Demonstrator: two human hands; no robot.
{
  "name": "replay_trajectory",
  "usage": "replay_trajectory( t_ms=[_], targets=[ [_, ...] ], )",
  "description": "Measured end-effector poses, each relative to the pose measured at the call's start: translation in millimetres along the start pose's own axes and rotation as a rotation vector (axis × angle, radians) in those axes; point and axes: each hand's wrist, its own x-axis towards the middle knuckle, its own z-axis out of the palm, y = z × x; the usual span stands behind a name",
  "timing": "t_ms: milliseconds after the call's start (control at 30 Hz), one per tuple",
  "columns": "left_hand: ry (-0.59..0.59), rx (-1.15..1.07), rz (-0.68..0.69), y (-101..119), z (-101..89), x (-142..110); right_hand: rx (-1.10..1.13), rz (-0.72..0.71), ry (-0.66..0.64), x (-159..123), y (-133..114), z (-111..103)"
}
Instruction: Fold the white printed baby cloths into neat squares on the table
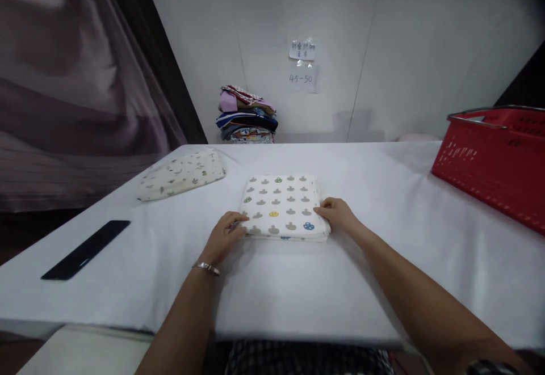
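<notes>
Folding of the cloth (276,199) looked approx. done: it lay flat on the desk (383,171), a squarish pad, print up, w/ layers showing along its 6 o'clock edge. Taking the cloth as clock centre, the L hand (223,236) was between 8 & 9 o'clock, fingertips at the near corner — couldn't tell if it pinched the layers or only rested there. The R hand (340,215) was at 3 o'clock, grasping that edge, thumb on top.

What was left there, prob. just tidying: layers at the 3 & 6 o'clock edges didn't quite line up, a lower one poking out a bit. No big flap was visible; the underside was hidden, so couldn't confirm.

The other cloth (183,173), small plant print, lay apart at abt 10 o'clock, less square, so prob. folded only in part, if at all; no hand was on it. The pile (247,114) at 11 o'clock, by the desk's far edge, seemed folded & stacked; couldn't tell what it rested on.

The red basket (489,162) stood between 2 & 3 o'clock, contents mostly hidden — no telling if finished pcs. were inside. A black slab (87,250) lay between 8 & 9 o'clock, well beyond the L hand.
</notes>
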Motion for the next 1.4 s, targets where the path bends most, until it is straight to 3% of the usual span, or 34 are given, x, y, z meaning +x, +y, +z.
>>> replay_trajectory(
  t_ms=[367, 533, 1033, 1400],
  targets=[
    [-0.009, -0.003, 0.012, -2.0, 0.4, 0.6, 0.033, -0.048, 0.098, 0.7, -3.4, -1.3],
    [-0.004, -0.013, -0.002, -2.9, 1.0, 0.8, -0.020, -0.001, 0.052, 0.2, -1.9, -3.7],
    [-0.010, 0.002, 0.006, -2.0, 0.5, 1.5, -0.207, 0.052, 0.073, 3.0, -0.9, -2.1],
    [0.004, 0.012, 0.036, -6.3, 1.0, 1.8, -0.107, 0.062, 0.079, 6.7, 3.2, 1.6]
  ],
)
